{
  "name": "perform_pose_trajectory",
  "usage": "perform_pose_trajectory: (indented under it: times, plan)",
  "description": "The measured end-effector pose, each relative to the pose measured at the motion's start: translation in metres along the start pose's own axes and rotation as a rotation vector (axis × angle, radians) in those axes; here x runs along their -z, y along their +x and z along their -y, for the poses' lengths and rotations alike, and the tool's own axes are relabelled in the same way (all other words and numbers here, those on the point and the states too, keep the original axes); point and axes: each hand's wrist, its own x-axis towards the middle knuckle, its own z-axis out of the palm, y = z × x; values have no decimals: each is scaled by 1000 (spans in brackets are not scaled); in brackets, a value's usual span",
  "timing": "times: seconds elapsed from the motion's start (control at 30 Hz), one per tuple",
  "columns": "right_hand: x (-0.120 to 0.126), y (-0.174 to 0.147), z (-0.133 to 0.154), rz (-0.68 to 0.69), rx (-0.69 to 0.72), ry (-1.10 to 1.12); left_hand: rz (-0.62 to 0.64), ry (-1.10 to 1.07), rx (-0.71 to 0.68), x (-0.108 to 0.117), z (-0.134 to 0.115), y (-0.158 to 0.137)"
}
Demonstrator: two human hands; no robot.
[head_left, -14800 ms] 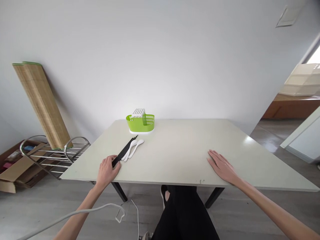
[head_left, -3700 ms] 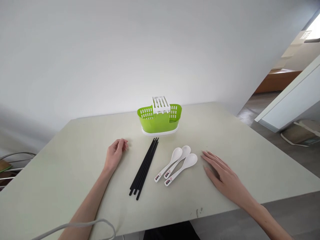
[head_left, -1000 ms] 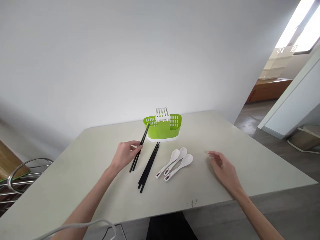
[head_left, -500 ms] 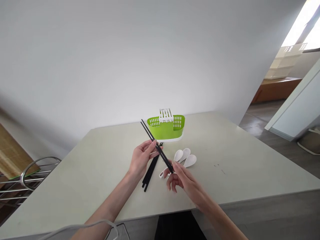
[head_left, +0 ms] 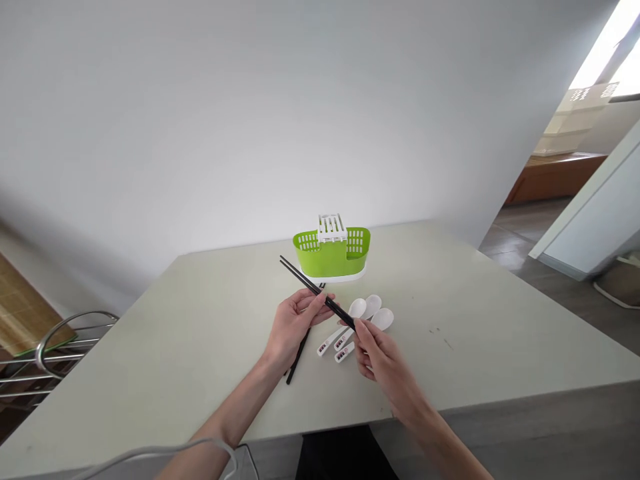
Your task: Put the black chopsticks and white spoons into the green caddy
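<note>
A pair of black chopsticks (head_left: 301, 275) slants through both hands, raised over the table. My left hand (head_left: 298, 325) pinches the pair near its middle between thumb and fingers. The thick ends are gripped by my right hand (head_left: 376, 348). Below my left hand lie more black chopsticks (head_left: 299, 359), partly hidden by it. Three white spoons (head_left: 357, 308) rest fanned out beside my right hand, their printed handles pointing toward me. Behind the hands stands a green cutlery basket (head_left: 327, 260) with a white slatted top piece and a white base.
The pale table (head_left: 215, 320) meets a white wall at its back edge. At the lower left is a metal rack (head_left: 50, 353) with a wooden board (head_left: 30, 310). A grey cable (head_left: 165, 451) crosses the bottom left.
The held chopsticks have tilted flatter, their thin ends lower. Both hands shifted slightly right, and my right hand rose and closed around the thick ends, uncovering the spoon handles.
</note>
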Motion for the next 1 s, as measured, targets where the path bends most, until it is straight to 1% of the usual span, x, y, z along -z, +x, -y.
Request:
perform_pose_trajectory:
  times: [0.23, 0.4, 0.5, 0.57, 0.6, 0.7, 0.77, 0.87, 0.93, 1.0]
  plan:
    - [5, 0, 5, 56, 33, -38, -22, 65, 28, 12, -14, -2]
    - [14, -4, 7, 110, 38, -43, 0, 69, 68, 8, -10, -1]
    - [26, -6, 9, 111, 43, -69, 10, 83, 41, 5, -13, 6]
    - [40, -7, 11, 88, 61, -118, -42, 80, -21, 10, -22, 16]
    - [50, -7, 11, 67, 70, -153, -95, 70, -63, 15, -30, 22]
    - [90, -4, 8, -31, 87, -285, -324, 20, -218, 37, -60, 44]
    - [120, 1, 3, -119, 91, -379, -435, 12, -345, 54, -81, 60]
    - [157, 9, -5, -222, 73, -510, -504, 70, -487, 75, -106, 82]
    - [170, 13, -9, -258, 59, -570, -517, 145, -525, 82, -114, 98]
    - [175, 15, -12, -252, 69, -619, -510, 231, -521, 84, -116, 115]
